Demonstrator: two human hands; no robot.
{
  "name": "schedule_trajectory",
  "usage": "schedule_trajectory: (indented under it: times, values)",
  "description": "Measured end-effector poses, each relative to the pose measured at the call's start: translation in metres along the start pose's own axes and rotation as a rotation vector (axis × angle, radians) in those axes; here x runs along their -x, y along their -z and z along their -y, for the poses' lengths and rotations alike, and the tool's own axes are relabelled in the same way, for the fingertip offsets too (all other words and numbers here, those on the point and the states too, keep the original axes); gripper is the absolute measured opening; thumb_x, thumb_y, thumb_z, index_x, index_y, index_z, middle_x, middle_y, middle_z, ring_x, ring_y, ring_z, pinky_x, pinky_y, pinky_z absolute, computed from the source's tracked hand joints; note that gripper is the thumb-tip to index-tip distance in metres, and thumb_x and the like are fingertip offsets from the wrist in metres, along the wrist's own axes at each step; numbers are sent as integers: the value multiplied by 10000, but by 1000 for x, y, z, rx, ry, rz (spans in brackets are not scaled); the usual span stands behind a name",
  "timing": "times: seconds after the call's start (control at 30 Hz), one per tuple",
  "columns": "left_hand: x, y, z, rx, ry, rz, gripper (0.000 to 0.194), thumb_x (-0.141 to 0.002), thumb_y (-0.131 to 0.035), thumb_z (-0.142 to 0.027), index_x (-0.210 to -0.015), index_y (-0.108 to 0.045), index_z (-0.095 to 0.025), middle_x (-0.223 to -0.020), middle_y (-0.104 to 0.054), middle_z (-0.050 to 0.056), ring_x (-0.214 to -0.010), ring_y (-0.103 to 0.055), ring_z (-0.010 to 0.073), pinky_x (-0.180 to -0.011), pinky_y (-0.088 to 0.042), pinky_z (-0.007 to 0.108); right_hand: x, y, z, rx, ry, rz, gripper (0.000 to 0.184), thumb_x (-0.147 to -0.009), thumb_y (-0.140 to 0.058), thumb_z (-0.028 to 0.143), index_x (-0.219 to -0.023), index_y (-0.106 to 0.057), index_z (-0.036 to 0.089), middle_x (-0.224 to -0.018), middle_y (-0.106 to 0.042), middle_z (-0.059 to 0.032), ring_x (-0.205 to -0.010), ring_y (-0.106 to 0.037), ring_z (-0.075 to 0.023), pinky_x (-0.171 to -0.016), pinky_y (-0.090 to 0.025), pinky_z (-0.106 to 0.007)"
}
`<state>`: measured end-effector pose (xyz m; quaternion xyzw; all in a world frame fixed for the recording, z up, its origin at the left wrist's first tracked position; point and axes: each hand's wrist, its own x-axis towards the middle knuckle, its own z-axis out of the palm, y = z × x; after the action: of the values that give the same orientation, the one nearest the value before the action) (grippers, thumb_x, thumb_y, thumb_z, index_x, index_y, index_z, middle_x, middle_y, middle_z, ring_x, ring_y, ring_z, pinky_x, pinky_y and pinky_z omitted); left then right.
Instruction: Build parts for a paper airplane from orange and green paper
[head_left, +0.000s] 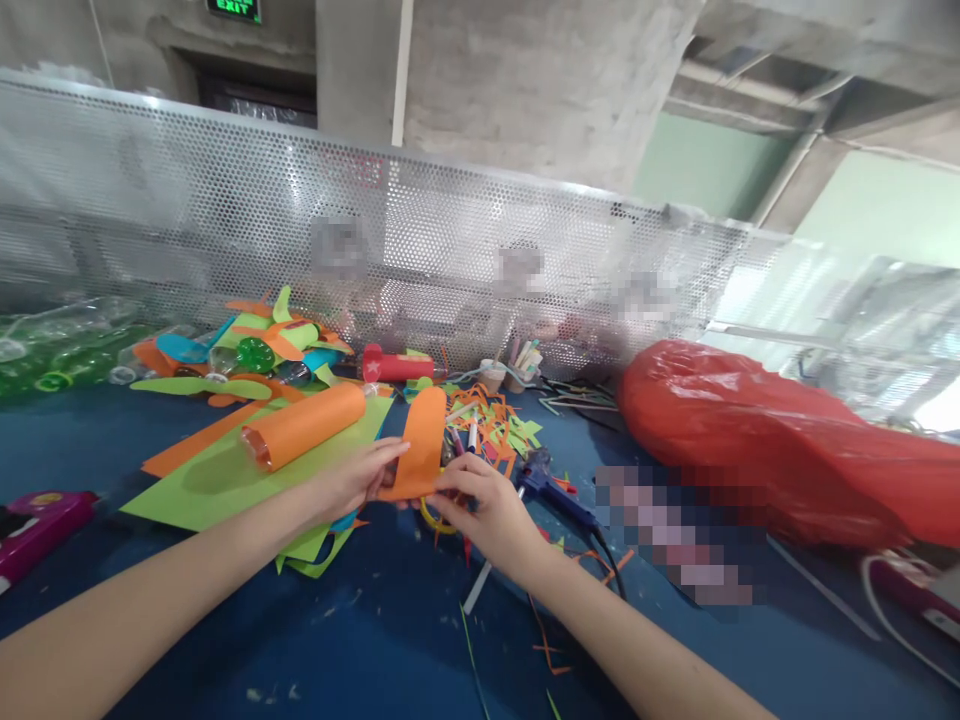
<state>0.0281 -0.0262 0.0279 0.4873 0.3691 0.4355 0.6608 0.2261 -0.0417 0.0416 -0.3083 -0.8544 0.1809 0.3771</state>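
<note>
Paper strip (424,435), orange and round-ended, is standing above the counter (337,650); left hand (377,472) and right hand (480,500), fingers curled, are pinching its lower part. Light, even pressure should be preventing creases.

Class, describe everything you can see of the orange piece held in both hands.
The orange piece is thin and plain, like paper or card, with a rounded upper end. Its lower end seems bent or folded. It is held roughly upright over the blue table, the left hand gripping its left side and the right hand pinching its lower right.
</note>
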Motion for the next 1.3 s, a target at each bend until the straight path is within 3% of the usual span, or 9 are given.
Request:
schedule_trajectory:
  times: [0.2, 0.33, 0.43, 0.57, 0.73, 0.93, 1.07, 1.3]
  values:
    - [1, 0, 7, -25, 45, 148, 325, -824, -546, -435, -997, -649, -180, -931, -737, 82, -798, -697, 228, -696, -512, 304, -3, -2, -9, -77, -345, -124, 192, -805, -604, 346, -720, -655, 182, -692, -640, -26, -633, -575, -148, -593, -449, -250]
    - [0, 1, 6, -35, 85, 227, 401, -866, -450, -452, -1040, -648, -149, -1001, -726, 115, -878, -694, 251, -750, -500, 316, -3, -2, -15, -141, -442, -159, 226, -796, -586, 390, -716, -610, 179, -599, -594, 2, -542, -546, -134, -529, -433, -239]
    - [2, 1, 5, -77, 70, 255, 464, -865, -454, -520, -1114, -615, -163, -1128, -682, 134, -928, -685, 261, -780, -497, 338, -2, -2, -16, -98, -443, -159, 232, -799, -577, 391, -696, -595, 183, -570, -578, 9, -543, -551, -137, -537, -431, -243]
    - [7, -3, 4, -247, 1, 209, 461, -780, -674, -391, -1174, -558, -182, -1216, -632, 142, -965, -675, 253, -790, -497, 333, -3, -1, -17, -57, -425, -135, 228, -807, -570, 373, -681, -591, 184, -590, -596, 1, -553, -557, -136, -548, -430, -245]
    - [8, -4, 3, -297, 1, 215, 361, -809, -648, -355, -1117, -585, -179, -1194, -645, 127, -965, -678, 243, -784, -496, 315, -4, -1, -18, -39, -413, -128, 223, -798, -586, 368, -668, -562, 188, -622, -592, 0, -572, -550, -133, -557, -432, -247]
    - [5, -1, 5, -290, -9, 249, 340, -802, -657, -318, -1118, -620, -199, -1128, -687, 101, -936, -684, 224, -796, -491, 318, -4, -2, -22, -130, -379, -111, 176, -783, -615, 323, -881, -563, 186, -765, -630, -6, -672, -587, -131, -626, -469, -248]
    - [3, -1, 8, -268, -44, 253, 328, -770, -689, -297, -1070, -647, -173, -1067, -709, 106, -899, -682, 212, -794, -496, 323, -3, -3, -24, -122, -372, -63, 135, -804, -582, 321, -793, -572, 186, -723, -618, -5, -646, -565, -125, -580, -453, -231]
    - [3, -9, 8, -222, -37, 144, 314, -716, -739, -293, -993, -678, -157, -1026, -717, 95, -915, -664, 212, -821, -495, 324, -3, -4, -24, -192, -383, -82, 152, -780, -591, 329, -752, -549, 186, -656, -565, 13, -586, -524, -115, -544, -436, -224]
